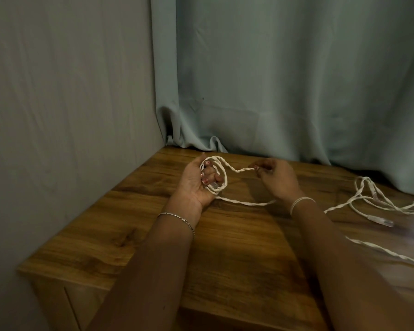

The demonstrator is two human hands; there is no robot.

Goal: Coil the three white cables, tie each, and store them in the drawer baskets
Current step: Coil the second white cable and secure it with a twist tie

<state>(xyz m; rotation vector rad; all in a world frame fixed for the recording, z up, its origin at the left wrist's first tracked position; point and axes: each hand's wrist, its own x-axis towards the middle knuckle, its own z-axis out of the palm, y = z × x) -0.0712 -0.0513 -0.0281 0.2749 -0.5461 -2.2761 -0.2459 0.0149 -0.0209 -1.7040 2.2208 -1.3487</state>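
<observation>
The wooden cabinet top [237,247] served as reference; it stood against a grey wall [65,91] on its left, with a pale curtain [285,80] hanging behind it. Above its far left portion, the left hand [196,181] was palm-up, fingers curled closed through a small coil of white cable [221,174]. From that coil a strand ran right to the right hand [276,175], whose fingertips pinched it shut; a lower strand lay on the top between both wrists. At the cabinet top's right edge, the remaining loose cables [373,201] lay uncoiled, connectors visible.
</observation>
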